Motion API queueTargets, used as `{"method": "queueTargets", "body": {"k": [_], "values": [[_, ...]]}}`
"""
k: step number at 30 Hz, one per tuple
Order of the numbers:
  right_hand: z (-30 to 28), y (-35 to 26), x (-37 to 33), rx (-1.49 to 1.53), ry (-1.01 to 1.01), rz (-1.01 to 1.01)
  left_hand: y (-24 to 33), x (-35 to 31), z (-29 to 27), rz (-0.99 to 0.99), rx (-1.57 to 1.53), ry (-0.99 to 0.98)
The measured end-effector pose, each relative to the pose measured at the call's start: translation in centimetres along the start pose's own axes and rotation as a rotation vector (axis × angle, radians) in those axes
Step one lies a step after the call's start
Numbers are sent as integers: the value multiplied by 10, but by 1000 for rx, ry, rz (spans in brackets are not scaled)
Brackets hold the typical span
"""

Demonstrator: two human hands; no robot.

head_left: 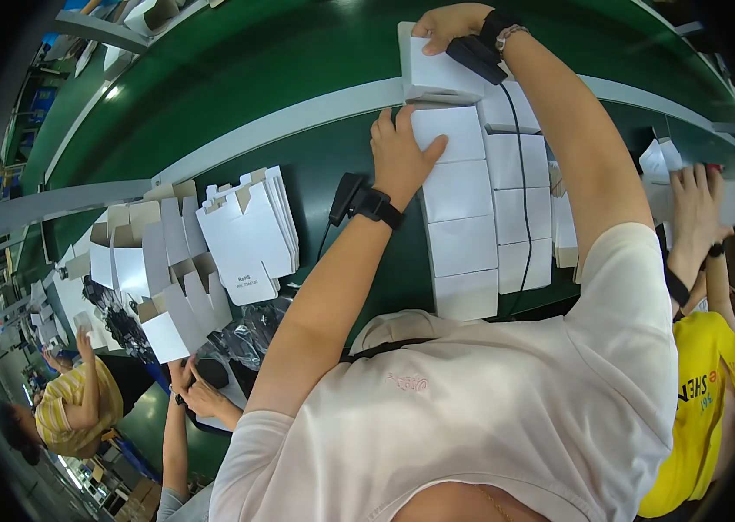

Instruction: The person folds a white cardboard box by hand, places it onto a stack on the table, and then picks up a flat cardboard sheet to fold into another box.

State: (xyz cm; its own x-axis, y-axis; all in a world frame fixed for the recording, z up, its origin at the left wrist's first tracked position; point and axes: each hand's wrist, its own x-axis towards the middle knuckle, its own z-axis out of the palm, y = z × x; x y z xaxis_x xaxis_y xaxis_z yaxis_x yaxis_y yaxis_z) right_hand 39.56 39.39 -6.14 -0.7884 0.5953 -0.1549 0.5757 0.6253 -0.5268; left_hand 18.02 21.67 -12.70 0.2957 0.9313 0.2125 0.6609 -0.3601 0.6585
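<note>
The white box was at the far end of two rows of closed boxes. The grip of your right hand was bent over its far edge and seemed to hold it, though how firmly I could not tell. Your left hand was spread wide, touching the farthest box of the left row without closing around it. In my judgement, the boxes in these rows were already finished, and only the held one was not yet settled in line. On the surface to the left, flat cartons waited unfolded, and beyond them open boxes stood without closed tops, so much work seemed left.
</note>
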Motion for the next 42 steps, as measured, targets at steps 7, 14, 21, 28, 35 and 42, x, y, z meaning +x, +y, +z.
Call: {"method": "queueTargets", "body": {"k": [7, 14, 21, 28, 35, 42], "values": [[-6, -28, 15, 28, -128, 138, -4, 3, -12, -12, 16, -20], [10, -28, 26, 154, -145, 366, -3, 7, -12, 13, -34, -25], [21, -22, 31, 449, -211, 416, -5, 2, -12, 32, -87, 10], [50, -15, 27, 493, -62, 307, -10, 0, -10, 10, -301, 62], [45, -39, 28, -30, -113, 380, -21, 20, -4, 276, -28, 136], [51, -79, -39, -382, 129, 681, -22, 18, -1, 286, -26, 84]]}}
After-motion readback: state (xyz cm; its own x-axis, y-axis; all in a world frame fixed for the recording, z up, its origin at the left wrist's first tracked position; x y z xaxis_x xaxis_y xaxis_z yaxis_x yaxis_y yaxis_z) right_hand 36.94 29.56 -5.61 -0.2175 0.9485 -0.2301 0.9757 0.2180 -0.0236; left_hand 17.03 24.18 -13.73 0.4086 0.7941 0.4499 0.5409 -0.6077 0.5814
